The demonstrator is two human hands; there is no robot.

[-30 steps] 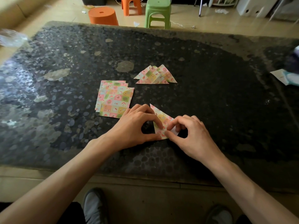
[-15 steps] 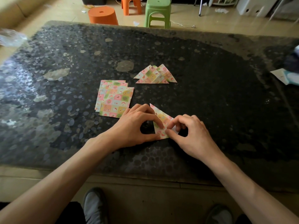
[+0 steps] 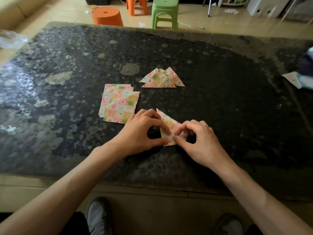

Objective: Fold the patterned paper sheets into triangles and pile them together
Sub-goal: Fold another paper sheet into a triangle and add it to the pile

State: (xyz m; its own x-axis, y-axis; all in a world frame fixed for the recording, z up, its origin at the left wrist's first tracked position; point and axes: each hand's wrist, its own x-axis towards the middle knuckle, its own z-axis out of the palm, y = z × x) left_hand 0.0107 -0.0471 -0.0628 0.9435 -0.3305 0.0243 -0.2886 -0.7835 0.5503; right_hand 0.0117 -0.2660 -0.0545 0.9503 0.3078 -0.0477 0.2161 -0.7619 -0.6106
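Your right hand edges its thumb slightly left. Its fingers and your left hand pinch the folded sheet.

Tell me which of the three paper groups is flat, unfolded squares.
The stack beside the left hand: square sheets. The far pile is triangles; the right hand helps pinch another triangle.
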